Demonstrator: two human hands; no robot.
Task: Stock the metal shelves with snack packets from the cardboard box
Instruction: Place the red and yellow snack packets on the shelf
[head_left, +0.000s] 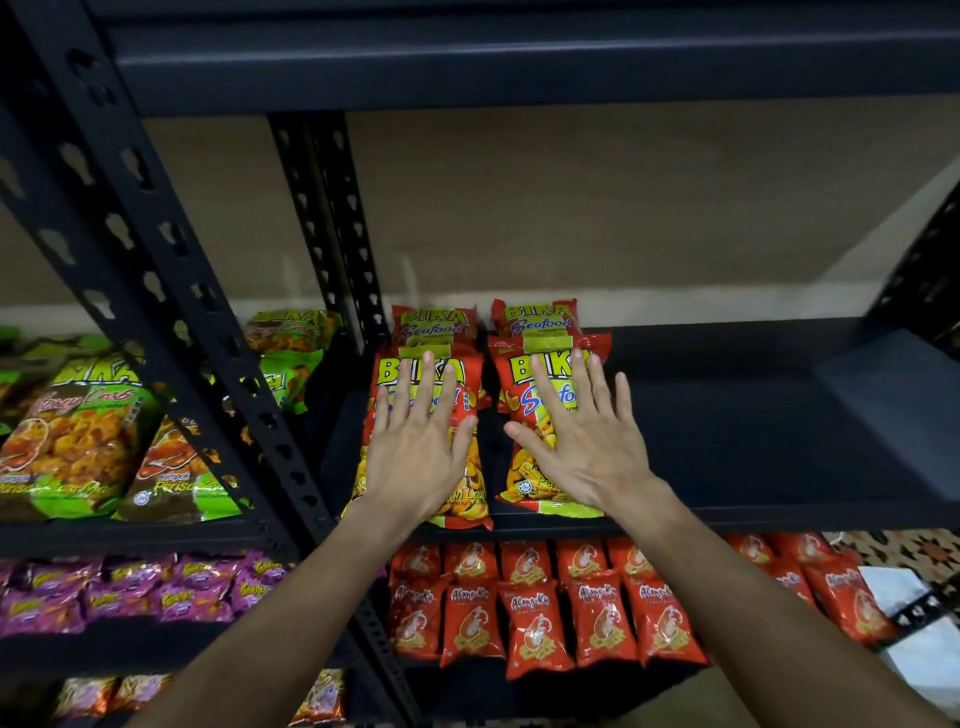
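Head view: a black perforated front upright post (244, 395) runs slantwise through the metal shelving, and everything is placed from it. Just right of the post, on the dark middle shelf (727, 431), lie two red Bika Seafood packets side by side, near the shelf's front edge; the near packet (395, 371) is the one closer to the post, the far packet (524, 470) lies just beyond it with a narrow gap between them. The left hand (415, 457) rests palm down on the near packet, fingers straight and spread, thumb out toward the gap; it grips nothing. The right hand (587, 447) lies the same way on the far packet, flat and fully opened, fingers fanned, the little finger reaching past the packet's edge over bare shelf; it too curls round nothing. Both bare forearms come up from the bottom of the frame. Behind these, deeper on the same shelf, two more Bika Seafood packets (434, 325) sit in line with the front pair. Farther right of the post the shelf board shows dark and bare. Left of the post, at the same level, are green Bika packets (78, 431); below them, purple packets (130, 592). Right of the post, one shelf down, stand rows of small red Alang-Ku packets (540, 618).
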